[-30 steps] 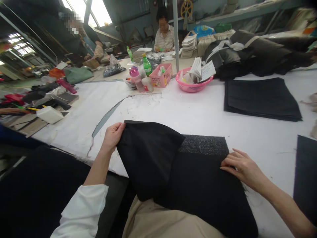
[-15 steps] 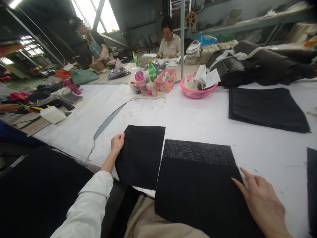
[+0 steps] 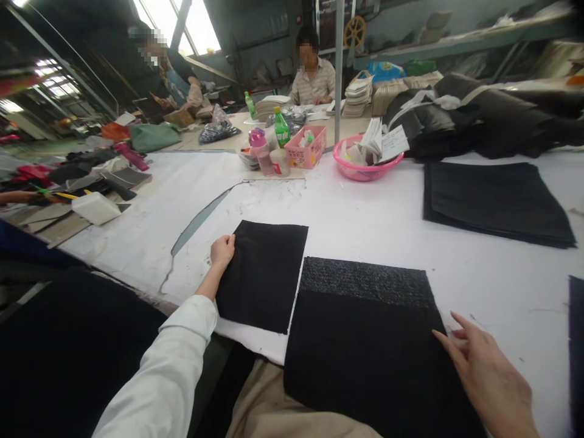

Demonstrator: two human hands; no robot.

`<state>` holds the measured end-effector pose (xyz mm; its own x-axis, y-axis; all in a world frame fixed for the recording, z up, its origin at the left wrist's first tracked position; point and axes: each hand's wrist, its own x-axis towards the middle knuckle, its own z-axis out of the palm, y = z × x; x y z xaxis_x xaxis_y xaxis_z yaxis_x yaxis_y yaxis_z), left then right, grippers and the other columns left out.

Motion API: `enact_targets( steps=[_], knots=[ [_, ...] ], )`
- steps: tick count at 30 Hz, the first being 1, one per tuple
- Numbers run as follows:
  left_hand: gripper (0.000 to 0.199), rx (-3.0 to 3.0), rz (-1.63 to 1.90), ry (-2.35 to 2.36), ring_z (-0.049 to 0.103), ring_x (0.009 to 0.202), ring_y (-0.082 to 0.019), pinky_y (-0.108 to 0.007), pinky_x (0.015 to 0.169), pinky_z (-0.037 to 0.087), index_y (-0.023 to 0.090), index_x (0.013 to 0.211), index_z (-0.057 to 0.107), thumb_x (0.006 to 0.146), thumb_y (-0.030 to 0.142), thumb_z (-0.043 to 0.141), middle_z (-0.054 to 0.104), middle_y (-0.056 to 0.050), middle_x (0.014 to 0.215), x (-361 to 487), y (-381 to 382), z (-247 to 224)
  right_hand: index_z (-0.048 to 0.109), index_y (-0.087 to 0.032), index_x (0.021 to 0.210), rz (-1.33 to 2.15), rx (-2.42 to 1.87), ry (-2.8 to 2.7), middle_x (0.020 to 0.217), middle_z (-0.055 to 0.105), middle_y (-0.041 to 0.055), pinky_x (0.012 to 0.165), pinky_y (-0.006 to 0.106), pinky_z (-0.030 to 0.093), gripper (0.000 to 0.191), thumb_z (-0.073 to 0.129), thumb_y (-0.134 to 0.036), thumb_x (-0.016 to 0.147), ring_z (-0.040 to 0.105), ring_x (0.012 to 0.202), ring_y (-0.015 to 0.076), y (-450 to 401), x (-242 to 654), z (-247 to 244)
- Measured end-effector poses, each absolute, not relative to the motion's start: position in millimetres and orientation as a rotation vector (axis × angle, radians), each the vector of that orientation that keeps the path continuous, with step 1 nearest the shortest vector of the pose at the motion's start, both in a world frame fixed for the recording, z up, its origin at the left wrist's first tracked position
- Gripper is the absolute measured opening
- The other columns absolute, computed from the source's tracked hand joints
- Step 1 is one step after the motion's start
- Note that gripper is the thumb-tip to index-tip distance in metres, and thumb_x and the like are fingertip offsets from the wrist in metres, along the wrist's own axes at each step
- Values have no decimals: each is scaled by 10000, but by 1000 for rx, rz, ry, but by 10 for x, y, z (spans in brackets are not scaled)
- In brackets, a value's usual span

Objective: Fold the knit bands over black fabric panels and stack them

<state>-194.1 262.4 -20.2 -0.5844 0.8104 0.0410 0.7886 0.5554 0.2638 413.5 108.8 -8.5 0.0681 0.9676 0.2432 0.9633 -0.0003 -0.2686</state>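
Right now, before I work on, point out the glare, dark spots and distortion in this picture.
Head view: the window is blown out white; the smaller black sheet and larger black sheet show little surface detail; the left background looks slanted and soft, probably wide-angle distortion.

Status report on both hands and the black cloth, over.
Left hand: gripping small black sheet. Right hand: at right edge of black stack. Nothing lying on either.

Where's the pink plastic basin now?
Head view, upper middle, right of centre: the round pink plastic basin sits on the white-covered table, just right of the pink rectangular box.
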Motion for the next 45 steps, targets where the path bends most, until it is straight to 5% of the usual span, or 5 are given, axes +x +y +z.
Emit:
enact_targets(
  steps=[15,24,32,40,45],
  knots=[
    [398,1401,303,2689,641,911,-206,-345,793,491,144,1008,634,971,480,424,681,-91,991,-1780,2823,-184,561,-253,1244,288,-2010,-1897,845,677,31,573,337,481,717,321,-793,839,642,674,216,1168,4322,-70],
    [702,1359,59,2624,633,1077,-307,-356,828,488,162,1357,437,827,606,561,650,-165,1209,-1863,2591,-24,560,-255,1259,265,-1977,-1943,866,675,27,598,323,454,716,311,-791,855,631,706,202,1229,4379,-90],
    [662,1443,-104,2649,586,1134,-399,-485,892,475,175,1371,432,862,595,492,530,-225,1306,-1629,2192,102,575,-254,1250,251,-2008,-1933,869,675,39,608,338,452,688,327,-767,865,628,718,207,1178,4422,-61],
    [694,1431,-218,2602,625,1077,-308,-376,869,488,209,1399,395,845,602,540,598,-161,1232,-1697,1679,246,606,-355,1211,360,-2018,-1846,869,684,127,581,444,416,749,343,-881,748,605,670,256,1191,4486,-92],
    [619,1467,-282,2738,610,1049,-362,-443,833,487,162,1363,442,871,525,540,583,-200,1190,-1620,1448,341,609,-362,1199,359,-2008,-1866,869,675,123,547,444,401,780,336,-911,717,598,638,261,1219,4572,-151]
  ],
)
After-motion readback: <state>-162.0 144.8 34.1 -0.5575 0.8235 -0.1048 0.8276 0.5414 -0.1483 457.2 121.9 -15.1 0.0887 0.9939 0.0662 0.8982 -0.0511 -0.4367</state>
